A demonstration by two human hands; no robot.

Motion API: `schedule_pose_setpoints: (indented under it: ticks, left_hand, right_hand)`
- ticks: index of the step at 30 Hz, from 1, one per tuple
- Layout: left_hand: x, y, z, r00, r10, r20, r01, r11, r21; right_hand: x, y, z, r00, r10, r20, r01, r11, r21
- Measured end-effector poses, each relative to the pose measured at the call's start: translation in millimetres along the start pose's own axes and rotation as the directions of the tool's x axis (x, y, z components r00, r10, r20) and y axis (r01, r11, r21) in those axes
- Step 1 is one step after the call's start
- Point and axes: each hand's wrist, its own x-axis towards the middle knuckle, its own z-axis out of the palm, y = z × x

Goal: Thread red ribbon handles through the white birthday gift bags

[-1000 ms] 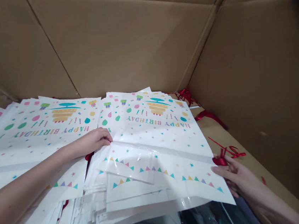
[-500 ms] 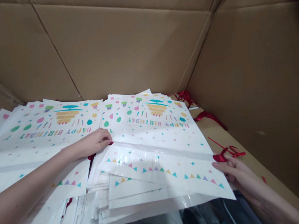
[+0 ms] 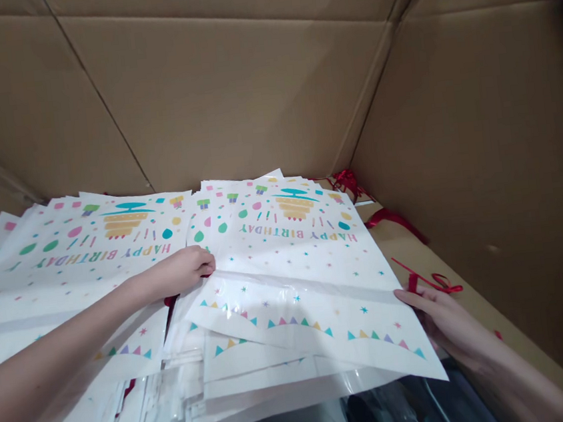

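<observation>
The right hand (image 3: 436, 319) holds the right edge of the top plastic bag (image 3: 297, 317), its grip lightly closed. The bag lies wide across, between both hands. The left hand (image 3: 182, 272) seems to pinch the bag's left edge with a closed grip. Beyond the right hand is a red ribbon (image 3: 414, 283), then a cardboard wall (image 3: 229, 95).
</observation>
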Motion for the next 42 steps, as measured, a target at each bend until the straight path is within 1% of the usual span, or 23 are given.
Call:
schedule_pose_setpoints:
  ticks: [3, 6, 10, 12, 15, 17, 21, 26, 28, 31, 34, 38, 40, 42]
  left_hand:
    - [-2, 5, 0.9, 0.999, -0.035, -0.02, 0.036, 0.999, 0.027]
    - [-7, 9, 0.5, 0.999, -0.029, -0.029, 0.03, 0.999, 0.04]
    - [-13, 10, -3.6, 0.999, 0.023, 0.032, -0.024, 1.0, 0.014]
    - [-12, 10, -6.3, 0.998, 0.023, 0.064, -0.023, 1.0, 0.0]
    - [-7, 10, -9.6, 0.995, 0.013, 0.102, -0.014, 1.0, 0.006]
    - [-3, 11, -10.2, 0.993, 0.033, 0.111, -0.036, 0.999, 0.023]
    - [3, 11, -6.1, 0.993, 0.076, 0.094, -0.081, 0.995, 0.06]
    - [-1, 7, 0.4, 0.997, 0.057, 0.052, -0.061, 0.994, 0.088]
    - [-6, 6, -0.4, 0.999, 0.027, 0.034, -0.028, 0.998, 0.055]
    - [-12, 6, -3.2, 1.0, -0.023, 0.018, 0.024, 0.999, -0.039]
    - [-15, 8, -4.4, 0.999, -0.023, 0.025, 0.025, 0.997, -0.077]
    - [-14, 10, -3.5, 0.999, 0.012, 0.037, -0.009, 0.997, -0.08]
    - [-12, 9, -3.8, 0.999, -0.008, 0.041, 0.011, 0.996, -0.089]
    - [-10, 8, -5.5, 0.997, -0.051, 0.061, 0.058, 0.991, -0.121]
  right_hand:
    - [2, 2, -2, 1.0, 0.03, -0.01, -0.029, 0.998, 0.056]
    - [3, 2, -2, 0.998, 0.069, -0.005, -0.067, 0.986, 0.156]
    - [1, 0, 2, 0.991, 0.129, 0.026, -0.131, 0.959, 0.251]
    - [0, -2, 4, 0.991, 0.133, 0.031, -0.137, 0.954, 0.266]
    - [-1, -4, 4, 0.991, 0.126, 0.038, -0.131, 0.96, 0.248]
    - [-1, -3, 3, 0.992, 0.12, 0.044, -0.126, 0.966, 0.227]
    - [1, -1, 1, 0.995, 0.09, 0.037, -0.096, 0.972, 0.216]
    - [0, -1, 2, 0.994, 0.092, 0.056, -0.102, 0.971, 0.214]
    - [0, 0, 0, 0.995, 0.089, 0.046, -0.097, 0.974, 0.203]
    - [1, 4, -8, 0.997, 0.044, 0.063, -0.05, 0.993, 0.103]
    - [3, 7, -16, 0.995, -0.007, 0.101, 0.006, 1.0, 0.009]
    - [5, 7, -16, 0.997, -0.024, 0.07, 0.026, 0.999, -0.02]
    - [5, 6, -14, 0.999, -0.009, 0.046, 0.01, 1.0, -0.021]
    - [2, 4, -12, 1.0, 0.006, 0.03, -0.006, 1.0, 0.002]
